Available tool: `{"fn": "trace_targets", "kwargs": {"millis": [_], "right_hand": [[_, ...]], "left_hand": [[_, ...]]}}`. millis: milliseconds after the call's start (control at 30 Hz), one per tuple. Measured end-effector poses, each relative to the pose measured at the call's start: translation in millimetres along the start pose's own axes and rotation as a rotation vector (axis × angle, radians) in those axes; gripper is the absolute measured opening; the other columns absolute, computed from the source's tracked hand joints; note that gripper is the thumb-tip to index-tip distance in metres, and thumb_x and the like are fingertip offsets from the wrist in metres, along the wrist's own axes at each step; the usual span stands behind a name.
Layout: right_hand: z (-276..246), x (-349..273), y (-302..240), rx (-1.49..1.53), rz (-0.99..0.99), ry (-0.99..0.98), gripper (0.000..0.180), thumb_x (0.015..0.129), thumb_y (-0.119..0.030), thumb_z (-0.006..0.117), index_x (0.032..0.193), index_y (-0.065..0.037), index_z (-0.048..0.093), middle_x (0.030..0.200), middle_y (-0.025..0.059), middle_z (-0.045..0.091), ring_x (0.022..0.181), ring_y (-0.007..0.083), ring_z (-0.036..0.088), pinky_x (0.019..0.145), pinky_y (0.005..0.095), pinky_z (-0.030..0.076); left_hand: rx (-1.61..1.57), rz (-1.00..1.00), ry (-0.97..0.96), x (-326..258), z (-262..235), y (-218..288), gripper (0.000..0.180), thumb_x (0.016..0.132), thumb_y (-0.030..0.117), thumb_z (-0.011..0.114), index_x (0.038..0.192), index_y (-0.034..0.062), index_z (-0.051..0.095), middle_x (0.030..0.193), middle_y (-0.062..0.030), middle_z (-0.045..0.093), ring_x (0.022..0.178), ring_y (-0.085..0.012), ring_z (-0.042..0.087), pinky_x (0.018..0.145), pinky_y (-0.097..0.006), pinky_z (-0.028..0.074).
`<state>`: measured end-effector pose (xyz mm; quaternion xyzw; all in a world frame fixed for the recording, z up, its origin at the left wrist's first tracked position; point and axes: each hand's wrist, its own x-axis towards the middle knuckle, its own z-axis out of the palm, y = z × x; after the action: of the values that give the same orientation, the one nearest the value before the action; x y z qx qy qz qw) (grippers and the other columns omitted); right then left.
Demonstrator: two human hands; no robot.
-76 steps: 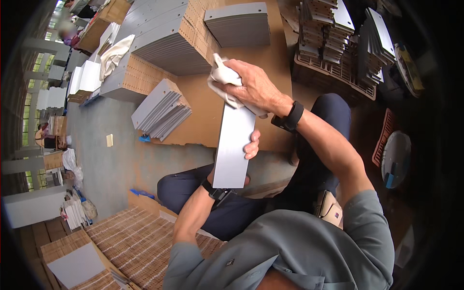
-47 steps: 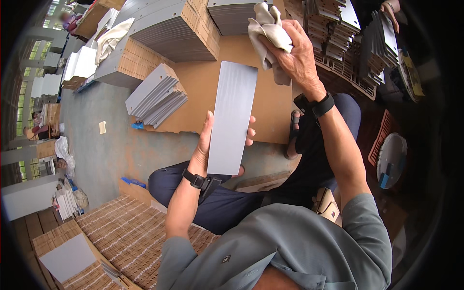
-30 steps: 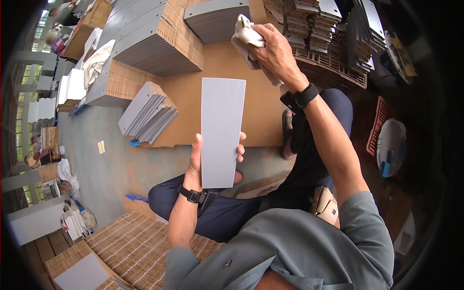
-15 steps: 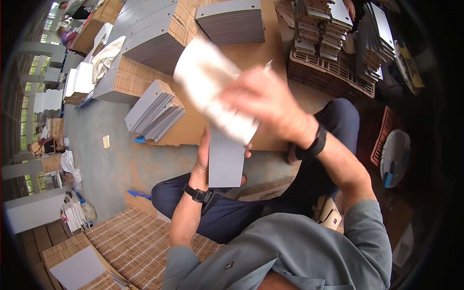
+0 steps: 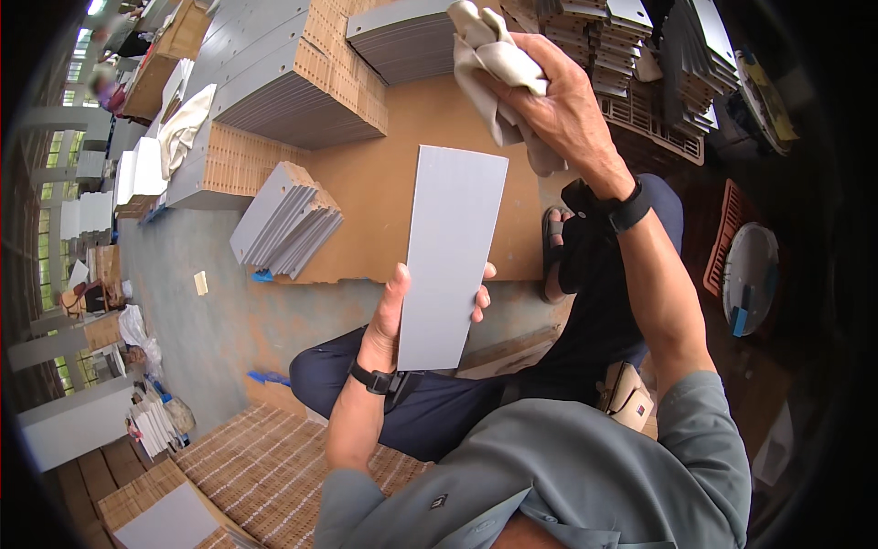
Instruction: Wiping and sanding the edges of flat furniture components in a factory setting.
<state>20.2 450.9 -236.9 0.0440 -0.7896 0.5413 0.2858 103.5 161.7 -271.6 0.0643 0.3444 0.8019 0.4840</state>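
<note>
Head-camera footage is filled at its lower edge by a grey shirt, worn by the seated person, with dark trousers seen just beyond it. A woven mat is spread at the lower left, and a grey sheet is laid on a stack there.

A grey rectangular panel is held upright in front of the body by the left hand: its lower end is gripped, with the thumb seen along the left edge and fingertips wrapped round the right edge. A dark watch is worn on that wrist.

Higher and further out, a crumpled beige cloth is clenched in the right hand, which is raised above the panel's top right corner and kept apart from it. A black band is worn on the right wrist. A sandalled foot is seen just right of the panel.

Beyond the panel, a brown board is laid on the floor, and a fanned pile of grey panels is rested at its left edge. Further off, tall stacks of grey panels are ranged on cardboard layers, one draped with a pale cloth. At the far right, a slatted crate is loaded with more stacked pieces.
</note>
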Motion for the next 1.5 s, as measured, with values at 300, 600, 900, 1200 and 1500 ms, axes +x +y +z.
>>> {"fn": "trace_targets", "kwargs": {"millis": [300, 600, 900, 1200, 1500], "right_hand": [[11, -16, -17, -0.180, -0.088, -0.432, 0.065, 0.081, -0.034, 0.077, 0.133, -0.002, 0.056, 0.120, 0.0150, 0.063, 0.104, 0.0348, 0.068, 0.090, 0.0433, 0.056], [18, -18, 0, -0.152, -0.038, -0.389, 0.061, 0.082, -0.033, 0.076, 0.132, -0.002, 0.059, 0.117, 0.0157, 0.066, 0.104, 0.0346, 0.069, 0.088, 0.0447, 0.058], [16, -19, 12, -0.282, -0.079, -0.202, 0.045, 0.081, -0.019, 0.077, 0.122, -0.004, 0.062, 0.105, 0.0144, 0.066, 0.096, 0.0361, 0.068, 0.082, 0.0449, 0.057], [-20, 7, 5, 0.072, 0.091, 0.122, 0.038, 0.095, -0.024, 0.075, 0.129, -0.010, 0.066, 0.103, 0.0018, 0.072, 0.093, 0.0110, 0.066, 0.084, 0.0296, 0.054], [-25, 3, -6, 0.026, -0.004, 0.151, 0.037, 0.093, -0.023, 0.077, 0.125, -0.007, 0.067, 0.104, 0.0031, 0.072, 0.095, 0.0123, 0.067, 0.086, 0.0296, 0.054]], "left_hand": [[0.065, 0.015, 0.127, 10, 4, 0, 0.100, 0.093, 0.075, 0.054, 0.144, -0.0103, 0.042, 0.130, -0.0272, 0.056, 0.100, -0.0317, 0.065, 0.078, -0.044, 0.062], [0.058, -0.028, 0.051, 13, -4, -2, 0.094, 0.098, 0.072, 0.048, 0.147, -0.0076, 0.043, 0.139, -0.0241, 0.055, 0.108, -0.0278, 0.065, 0.088, -0.040, 0.058], [0.093, -0.049, 0.078, 15, -1, -1, 0.096, 0.096, 0.074, 0.049, 0.146, -0.0076, 0.044, 0.136, -0.0233, 0.056, 0.106, -0.0271, 0.065, 0.086, -0.040, 0.059], [-0.117, 0.061, 0.082, -1, -10, 1, 0.106, 0.087, 0.079, 0.059, 0.146, -0.0072, 0.041, 0.125, -0.0291, 0.057, 0.095, -0.0327, 0.069, 0.073, -0.043, 0.063], [-0.116, 0.090, 0.052, -7, -12, 3, 0.103, 0.090, 0.078, 0.057, 0.146, -0.0072, 0.040, 0.126, -0.0296, 0.057, 0.097, -0.0344, 0.068, 0.075, -0.043, 0.062]]}}
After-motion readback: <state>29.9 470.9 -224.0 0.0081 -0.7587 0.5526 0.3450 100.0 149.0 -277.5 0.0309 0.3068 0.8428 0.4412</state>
